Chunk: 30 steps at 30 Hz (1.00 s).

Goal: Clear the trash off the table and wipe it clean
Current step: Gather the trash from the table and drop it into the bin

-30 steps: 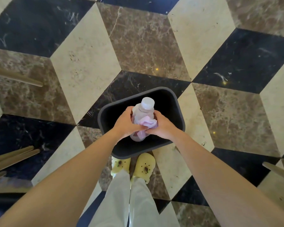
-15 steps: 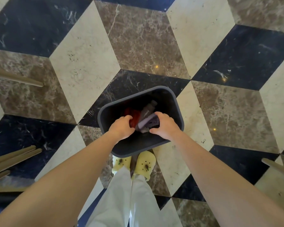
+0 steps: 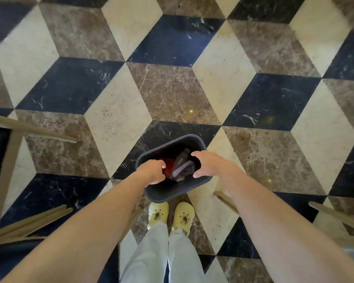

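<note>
Head view, looking straight down. Dark bin [image 3: 151, 196] stood on the patterned marble floor [image 3: 172, 94], just ahead of the person's yellow clogs [image 3: 171, 216]. Inside the bin: a bottle [image 3: 182, 158] lying tilted, a pale purple crumpled piece [image 3: 185, 169] beside it, and something red [image 3: 168, 166] toward the bin's left side; contents were in shadow, so no finer detail. Left hand [image 3: 151, 171] hovered over the bin's left rim, fingers curled loosely, nothing held. Right hand [image 3: 207, 165] was over the bin's right rim, thumb and fingers spread in an open C, also empty. Could not tell whether either hand touched the rim. Table itself not in view; pale wooden furniture legs [image 3: 39, 132] showed to the bin's left and right. Judgement: trash looked deposited, wiping not yet started. Risks from here: bin stood right against the toes, so a step forward could kick or tip it and spill the contents; a pale leg close by the bin's right side could catch a foot when turning away.
</note>
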Motion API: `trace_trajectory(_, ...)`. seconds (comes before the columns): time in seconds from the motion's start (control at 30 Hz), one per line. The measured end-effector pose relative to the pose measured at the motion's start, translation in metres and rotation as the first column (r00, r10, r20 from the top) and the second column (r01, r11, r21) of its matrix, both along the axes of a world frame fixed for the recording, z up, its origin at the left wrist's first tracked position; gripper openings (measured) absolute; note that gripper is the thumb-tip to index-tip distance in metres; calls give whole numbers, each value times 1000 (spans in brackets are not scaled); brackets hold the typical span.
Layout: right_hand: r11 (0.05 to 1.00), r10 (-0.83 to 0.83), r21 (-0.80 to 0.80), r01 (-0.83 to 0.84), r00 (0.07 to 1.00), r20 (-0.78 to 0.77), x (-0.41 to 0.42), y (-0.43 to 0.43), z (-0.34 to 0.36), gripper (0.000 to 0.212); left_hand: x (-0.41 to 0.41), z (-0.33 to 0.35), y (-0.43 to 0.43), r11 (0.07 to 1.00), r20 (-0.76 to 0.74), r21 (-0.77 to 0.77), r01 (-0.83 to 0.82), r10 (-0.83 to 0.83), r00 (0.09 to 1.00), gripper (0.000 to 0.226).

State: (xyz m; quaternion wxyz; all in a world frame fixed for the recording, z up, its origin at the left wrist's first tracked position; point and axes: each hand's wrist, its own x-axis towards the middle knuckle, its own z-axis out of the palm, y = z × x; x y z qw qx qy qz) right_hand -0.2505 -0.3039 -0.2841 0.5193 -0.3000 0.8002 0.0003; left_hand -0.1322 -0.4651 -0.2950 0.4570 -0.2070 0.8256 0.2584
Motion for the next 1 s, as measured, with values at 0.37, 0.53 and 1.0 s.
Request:
trace_trajectory(0.37,994,-114,-17,112,989,-98,-2,6,190,84,-39,178,-9,976,-102,4,216,-214,971,55)
trace_trajectory(0.53,976,-220,-33,217,968,-123,-4,29,284,80,-60,257,-2,920,-191,-20,391,-387,902,55)
trace_trajectory(1.0,836,-517,-41,547,760,-393,57,228,447,68,-107,433,186,567,-428,-117,815,-770,474,49)
